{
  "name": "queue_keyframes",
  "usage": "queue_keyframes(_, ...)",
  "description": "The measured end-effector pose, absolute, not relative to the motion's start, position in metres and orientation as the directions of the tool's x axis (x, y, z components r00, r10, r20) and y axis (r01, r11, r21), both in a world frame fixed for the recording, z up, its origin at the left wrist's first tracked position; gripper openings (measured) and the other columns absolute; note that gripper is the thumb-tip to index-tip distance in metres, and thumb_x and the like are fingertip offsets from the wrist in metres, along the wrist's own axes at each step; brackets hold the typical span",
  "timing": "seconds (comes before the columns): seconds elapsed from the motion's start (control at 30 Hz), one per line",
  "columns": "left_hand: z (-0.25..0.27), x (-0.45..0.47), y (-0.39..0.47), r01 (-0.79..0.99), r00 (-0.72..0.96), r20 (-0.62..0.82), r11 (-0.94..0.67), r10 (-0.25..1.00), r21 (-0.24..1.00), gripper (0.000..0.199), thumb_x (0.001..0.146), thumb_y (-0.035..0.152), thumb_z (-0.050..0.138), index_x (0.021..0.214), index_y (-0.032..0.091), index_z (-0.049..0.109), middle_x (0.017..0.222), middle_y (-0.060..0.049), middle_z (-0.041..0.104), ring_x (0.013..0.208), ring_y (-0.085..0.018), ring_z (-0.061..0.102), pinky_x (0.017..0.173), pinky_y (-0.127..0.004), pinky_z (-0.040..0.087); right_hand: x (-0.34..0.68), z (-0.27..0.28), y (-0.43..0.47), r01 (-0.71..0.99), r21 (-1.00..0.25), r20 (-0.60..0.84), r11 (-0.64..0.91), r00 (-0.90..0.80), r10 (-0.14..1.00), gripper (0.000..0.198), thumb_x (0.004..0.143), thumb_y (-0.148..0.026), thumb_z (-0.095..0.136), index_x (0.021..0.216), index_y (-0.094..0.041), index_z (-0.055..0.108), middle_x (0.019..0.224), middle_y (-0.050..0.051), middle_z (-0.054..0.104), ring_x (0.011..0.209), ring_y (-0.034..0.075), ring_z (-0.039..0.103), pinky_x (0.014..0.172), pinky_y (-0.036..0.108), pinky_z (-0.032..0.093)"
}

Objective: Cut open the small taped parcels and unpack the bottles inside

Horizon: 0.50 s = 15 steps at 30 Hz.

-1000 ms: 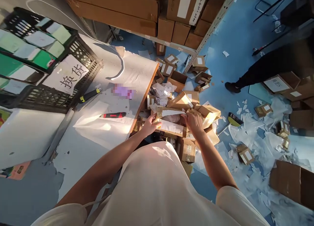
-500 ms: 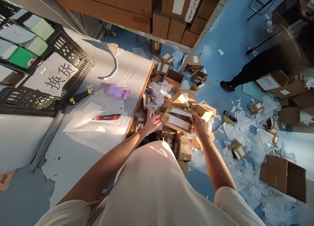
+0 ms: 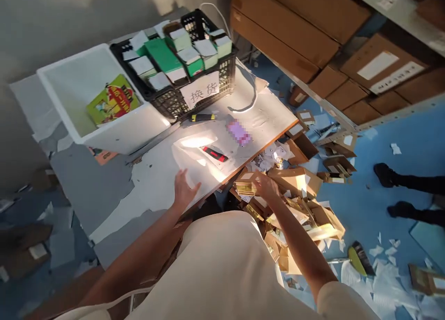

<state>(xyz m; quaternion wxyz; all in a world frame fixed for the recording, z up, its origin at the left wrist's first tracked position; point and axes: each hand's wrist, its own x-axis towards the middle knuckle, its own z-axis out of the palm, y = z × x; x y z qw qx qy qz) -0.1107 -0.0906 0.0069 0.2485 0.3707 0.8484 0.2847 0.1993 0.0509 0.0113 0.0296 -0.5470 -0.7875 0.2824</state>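
Observation:
My right hand (image 3: 267, 188) grips a small brown cardboard box (image 3: 246, 186) by its right side, just off the table's front edge and above a heap of cartons. My left hand (image 3: 184, 188) is held over the table (image 3: 146, 218), its fingers spread with nothing in them. Ahead of that hand lies a red and black utility knife (image 3: 215, 154). Farther back are a yellow and black utility knife (image 3: 203, 118) and a blurred-out purple item (image 3: 238, 132).
A black crate (image 3: 167, 104) of green and white boxes and a white foam bin (image 3: 79, 139) stand along the table's back. Shelving with large cartons (image 3: 285, 37) rises at right. Opened boxes (image 3: 295, 181), a broom (image 3: 360, 259) and another person's legs (image 3: 417, 180) are beyond the edge.
My view has turned left towards the table. My left hand has moved away from the carton and opened over the tabletop, while the right keeps hold of the box.

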Motion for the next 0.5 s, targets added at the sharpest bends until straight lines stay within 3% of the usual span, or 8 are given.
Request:
queue_keyframes(0.07, -0.001, -0.136, -0.099, 0.369, -0.736, -0.302, 0.732, 0.606, 0.572, 0.101, 0.060, 0.041, 0.077, 0.140, 0.008, 0.025, 0.147, -0.026, 0.025, 0.142, -0.038, 0.014, 0.114, -0.053, 0.019, 0.131, 0.015, 0.070, 0.747, -0.524, -0.263, 0.410, -0.599, 0.756, 0.072, 0.078, -0.052, 0.061, 0.140, -0.021, 0.042, 0.122, 0.015, 0.062, 0.107, 0.029, 0.061, 0.085, 0.040, 0.051)
queue_keyframes(0.13, -0.012, -0.150, -0.098, 0.228, -0.762, -0.418, 0.809, 0.495, 0.542, 0.110, 0.058, 0.040, 0.078, 0.142, 0.007, 0.016, 0.148, -0.028, 0.023, 0.142, -0.038, 0.015, 0.113, -0.052, 0.023, 0.064, 0.016, 0.091, 0.690, -0.520, -0.235, 0.504, -0.682, 0.692, 0.079, 0.078, -0.050, 0.063, 0.145, -0.021, 0.033, 0.142, 0.016, 0.045, 0.127, 0.031, 0.046, 0.097, 0.043, 0.045)
queue_keyframes(0.23, -0.029, -0.156, -0.087, 0.097, -0.736, -0.499, 0.802, 0.456, 0.590, 0.101, 0.059, 0.034, 0.077, 0.140, 0.014, 0.021, 0.140, -0.023, 0.039, 0.135, -0.035, 0.034, 0.108, -0.049, 0.031, -0.026, 0.011, 0.121, 0.654, -0.449, -0.233, 0.608, -0.743, 0.627, 0.085, 0.080, -0.043, 0.064, 0.149, -0.016, 0.022, 0.155, 0.017, 0.019, 0.141, 0.031, 0.022, 0.108, 0.044, 0.032)
queue_keyframes(0.3, -0.038, -0.157, -0.080, 0.041, -0.712, -0.534, 0.786, 0.457, 0.617, 0.087, 0.060, 0.029, 0.075, 0.134, 0.017, 0.031, 0.125, -0.018, 0.054, 0.123, -0.034, 0.048, 0.100, -0.048, 0.038, -0.073, 0.002, 0.135, 0.675, -0.384, -0.259, 0.630, -0.734, 0.628, 0.087, 0.081, -0.035, 0.065, 0.150, -0.014, 0.016, 0.156, 0.017, 0.015, 0.144, 0.032, 0.013, 0.112, 0.049, 0.023)
queue_keyframes(0.33, -0.041, -0.158, -0.078, 0.007, -0.706, -0.546, 0.776, 0.451, 0.631, 0.077, 0.060, 0.027, 0.074, 0.128, 0.019, 0.038, 0.116, -0.016, 0.059, 0.117, -0.034, 0.053, 0.096, -0.047, 0.040, -0.091, -0.004, 0.139, 0.682, -0.352, -0.280, 0.641, -0.730, 0.623, 0.086, 0.081, -0.031, 0.064, 0.150, -0.014, 0.015, 0.155, 0.018, 0.020, 0.143, 0.033, 0.015, 0.112, 0.054, 0.018)
queue_keyframes(0.4, -0.046, -0.162, -0.076, -0.066, -0.706, -0.561, 0.749, 0.432, 0.659, 0.053, 0.061, 0.025, 0.071, 0.110, 0.020, 0.051, 0.102, -0.012, 0.063, 0.106, -0.032, 0.058, 0.089, -0.045, 0.043, -0.114, -0.013, 0.136, 0.678, -0.306, -0.334, 0.669, -0.734, 0.591, 0.075, 0.083, -0.022, 0.060, 0.148, -0.013, 0.023, 0.141, 0.019, 0.044, 0.136, 0.033, 0.031, 0.110, 0.062, 0.010)
queue_keyframes(0.5, -0.043, -0.168, -0.079, -0.148, -0.716, -0.562, 0.696, 0.415, 0.703, 0.024, 0.068, 0.029, 0.064, 0.088, 0.021, 0.054, 0.089, -0.007, 0.063, 0.092, -0.027, 0.060, 0.080, -0.040, 0.046, -0.119, -0.017, 0.108, 0.572, -0.360, -0.321, 0.737, -0.818, 0.478, 0.049, 0.089, -0.014, 0.047, 0.137, -0.014, 0.043, 0.107, 0.012, 0.066, 0.111, 0.026, 0.056, 0.111, 0.060, 0.012)
